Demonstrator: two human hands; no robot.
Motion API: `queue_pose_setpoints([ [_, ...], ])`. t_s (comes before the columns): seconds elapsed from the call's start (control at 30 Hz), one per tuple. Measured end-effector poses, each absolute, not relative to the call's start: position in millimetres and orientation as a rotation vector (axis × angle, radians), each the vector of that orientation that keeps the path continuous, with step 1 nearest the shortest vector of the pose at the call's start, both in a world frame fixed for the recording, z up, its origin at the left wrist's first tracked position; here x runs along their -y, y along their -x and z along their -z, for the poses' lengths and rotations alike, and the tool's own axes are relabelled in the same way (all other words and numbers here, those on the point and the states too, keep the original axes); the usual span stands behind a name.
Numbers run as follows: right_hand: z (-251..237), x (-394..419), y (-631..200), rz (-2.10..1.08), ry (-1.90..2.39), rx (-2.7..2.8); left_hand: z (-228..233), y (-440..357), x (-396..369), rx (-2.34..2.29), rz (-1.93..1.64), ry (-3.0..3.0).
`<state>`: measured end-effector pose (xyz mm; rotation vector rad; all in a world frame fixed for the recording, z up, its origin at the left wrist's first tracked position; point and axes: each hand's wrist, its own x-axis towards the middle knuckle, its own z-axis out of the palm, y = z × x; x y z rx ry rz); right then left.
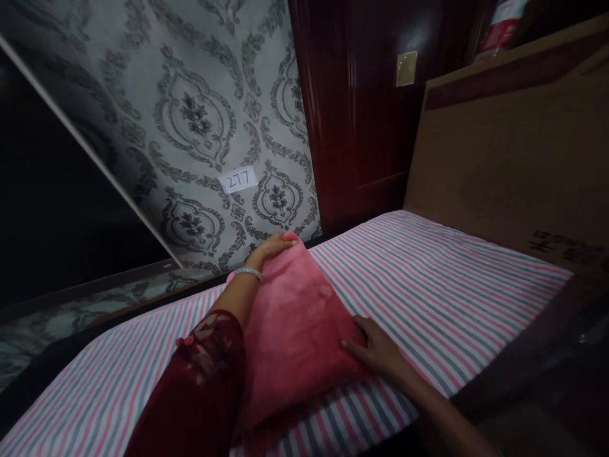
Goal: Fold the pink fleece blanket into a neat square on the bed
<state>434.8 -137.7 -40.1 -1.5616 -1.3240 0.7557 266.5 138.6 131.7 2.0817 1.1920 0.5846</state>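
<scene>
A folded pink-red cloth point(299, 317) with a soft, plush look lies on a striped sheet point(438, 285). Whether it is a towel, a blanket or a garment I cannot tell. My left hand point(275, 246), with a silvery bracelet at the wrist, grips its far corner, the thumb lying along the edge. At the near right corner my right hand point(375, 348) holds the cloth's edge, thumb on top and the other fingers partly hidden. My dark red sleeve point(200, 381) covers part of the cloth's left side.
A large cardboard box point(509, 146) stands at the right, with a red and white container point(499, 32) behind its top. Patterned wallpaper point(200, 120) with a paper label point(238, 179) reading 277 and a dark red wooden panel point(361, 127) border the far side. A dark panel point(61, 178) is at left.
</scene>
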Motion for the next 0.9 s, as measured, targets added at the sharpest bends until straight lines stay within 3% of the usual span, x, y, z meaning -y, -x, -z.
queue_pose_setpoints([
  [0.17, 0.1, 141.6, -433.6, -0.812, 1.488, 1.373, -207.8, -213.3, -99.0, -1.063, -0.795, -2.159],
  [0.33, -97.1, 146.5, -458.3, -0.201, 1.263, 1.431, -265.2, -140.7, -40.2, -0.885, -1.412, -2.222],
  [0.4, -132.5, 142.1, -467.5, -0.003, 1.166, 1.41, -268.3, -116.2, -14.9, -0.876, -1.6, -2.176],
  [0.6, -209.2, 137.5, -471.4, 0.147, 1.154, 1.542, -248.8, -76.0, 47.7, -1.031, -1.606, -2.132],
  [0.9, -251.4, 164.8, -468.2, -0.289, 1.085, 1.635, -281.8, -43.1, 108.5, -1.027, -1.655, -1.888],
])
